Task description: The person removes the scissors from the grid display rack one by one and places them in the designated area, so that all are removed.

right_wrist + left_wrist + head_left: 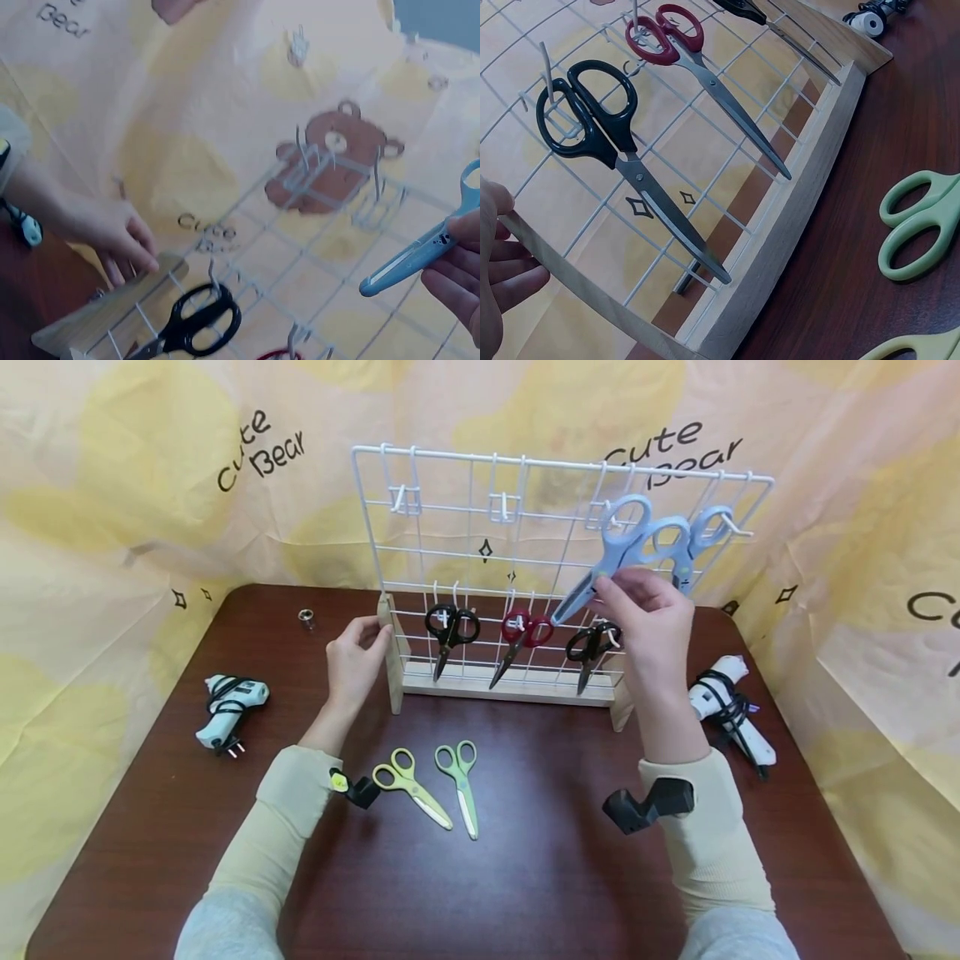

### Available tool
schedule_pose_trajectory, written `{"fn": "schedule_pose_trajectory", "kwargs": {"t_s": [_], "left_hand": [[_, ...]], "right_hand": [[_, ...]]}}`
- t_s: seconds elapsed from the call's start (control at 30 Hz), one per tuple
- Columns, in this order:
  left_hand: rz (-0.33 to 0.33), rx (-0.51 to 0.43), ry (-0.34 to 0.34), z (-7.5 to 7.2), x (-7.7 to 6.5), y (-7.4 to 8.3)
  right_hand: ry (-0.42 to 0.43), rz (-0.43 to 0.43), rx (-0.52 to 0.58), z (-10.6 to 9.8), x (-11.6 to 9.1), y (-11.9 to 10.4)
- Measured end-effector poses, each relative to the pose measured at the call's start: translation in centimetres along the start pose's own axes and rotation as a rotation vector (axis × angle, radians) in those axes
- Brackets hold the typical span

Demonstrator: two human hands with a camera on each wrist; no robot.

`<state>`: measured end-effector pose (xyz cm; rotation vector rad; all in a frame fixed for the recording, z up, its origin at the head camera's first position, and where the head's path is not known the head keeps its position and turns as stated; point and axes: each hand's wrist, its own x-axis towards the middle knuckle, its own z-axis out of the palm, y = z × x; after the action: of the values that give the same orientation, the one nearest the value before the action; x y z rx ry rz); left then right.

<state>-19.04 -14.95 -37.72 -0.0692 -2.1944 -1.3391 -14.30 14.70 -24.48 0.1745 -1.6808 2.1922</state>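
Observation:
My right hand [652,618] pinches light blue scissors [611,553] by the blade part, handle loops up, in front of the upper right of a white wire rack [465,457]. Right beside them, another blue pair [682,568] hangs from the upper right hook, partly covered by my hand. In the right wrist view the held scissors [409,262] point left. My left hand [352,660] grips the rack's wooden side post [392,660], thumb on its edge. Along the lower row hang black scissors [442,647], red-handled scissors [510,658] and another black pair [589,656].
Yellow scissors [423,798] and green scissors [463,785] lie on the brown table before the rack. Cord-wrapped glue guns lie at left [232,710] and right [720,681]. A small metal piece [306,618] stands back left. Wire hooks [504,508] project along the upper row.

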Motion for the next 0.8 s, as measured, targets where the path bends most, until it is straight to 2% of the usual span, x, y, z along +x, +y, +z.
{"fn": "schedule_pose_trajectory", "kwargs": {"t_s": [0.17, 0.27, 0.33, 0.47, 0.53, 0.67, 0.8], "left_hand": [[0.005, 0.007, 0.005, 0.1, 0.1, 0.0], [0.003, 0.009, 0.005, 0.0, 0.0, 0.0], [0.003, 0.005, 0.003, 0.0, 0.0, 0.0], [0.008, 0.004, 0.005, -0.1, -0.1, 0.0], [0.009, 0.006, 0.004, -0.1, -0.1, 0.0], [0.014, 0.011, 0.002, 0.0, 0.0, 0.0], [0.01, 0.012, 0.003, 0.1, 0.0, 0.0]], "right_hand": [[-0.075, -0.012, -0.043, -0.1, -2.2, -0.9], [-0.147, 0.015, -0.113, -0.6, -3.4, -0.3], [-0.18, 0.045, -0.221, -1.0, -4.3, 0.7], [-0.277, 0.193, -0.4, -1.9, -6.3, 4.0], [-0.331, 0.299, -0.47, -2.4, -7.5, 5.9], [-0.402, 0.49, -0.494, -3.2, -9.7, 9.7], [-0.408, 0.671, -0.502, -4.0, -11.3, 13.1]]}}
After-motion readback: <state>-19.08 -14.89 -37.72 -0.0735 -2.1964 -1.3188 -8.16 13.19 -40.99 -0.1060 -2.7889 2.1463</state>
